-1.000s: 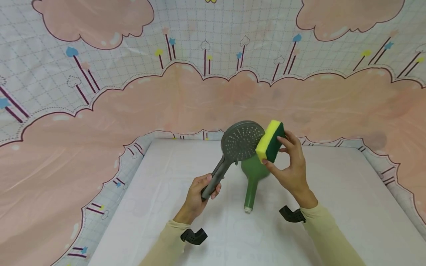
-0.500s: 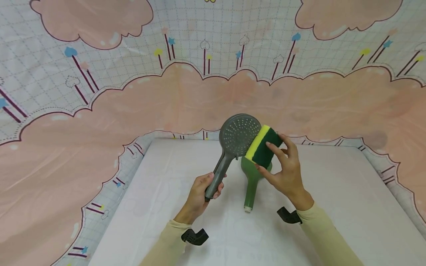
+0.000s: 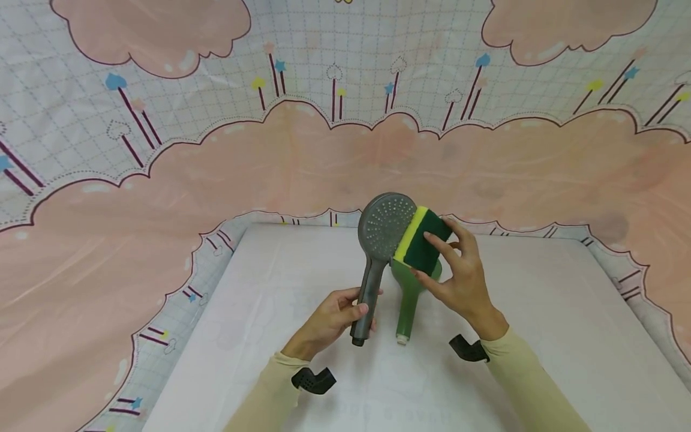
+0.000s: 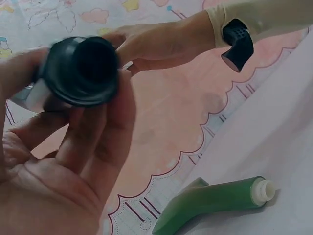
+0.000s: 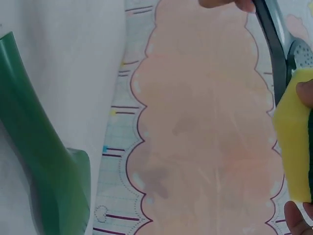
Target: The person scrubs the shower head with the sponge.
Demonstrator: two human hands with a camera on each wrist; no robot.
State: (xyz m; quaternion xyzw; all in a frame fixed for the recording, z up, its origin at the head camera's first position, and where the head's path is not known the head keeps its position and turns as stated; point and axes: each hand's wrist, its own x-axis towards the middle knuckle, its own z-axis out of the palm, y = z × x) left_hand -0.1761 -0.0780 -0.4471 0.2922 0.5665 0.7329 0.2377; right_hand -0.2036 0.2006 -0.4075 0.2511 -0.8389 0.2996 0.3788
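My left hand (image 3: 335, 318) grips the handle of a grey shower head (image 3: 385, 225), its thumb lying across the front. The round nozzle face points up toward the head camera. My right hand (image 3: 466, 282) pinches a sponge (image 3: 426, 243), yellow on one side and dark green on the other. The yellow side lies against the right edge of the nozzle face. Beneath the sponge, a green shower head (image 3: 407, 306) rests on the table, its head partly hidden. In the left wrist view, the dark hollow handle end (image 4: 83, 71) of the grey one faces the camera.
The white table (image 3: 243, 372) spreads under both hands. Behind it hangs a patterned cloth (image 3: 302, 162) with peach clouds and a grid. The green shower head's white threaded end (image 4: 265, 190) points toward the person. Black wrist cameras (image 3: 314, 381) sit on both sleeves.
The grey shower head has turned more upright, and my left thumb has moved onto the handle's front. The sponge has shifted left and turned, showing more of its dark green side.
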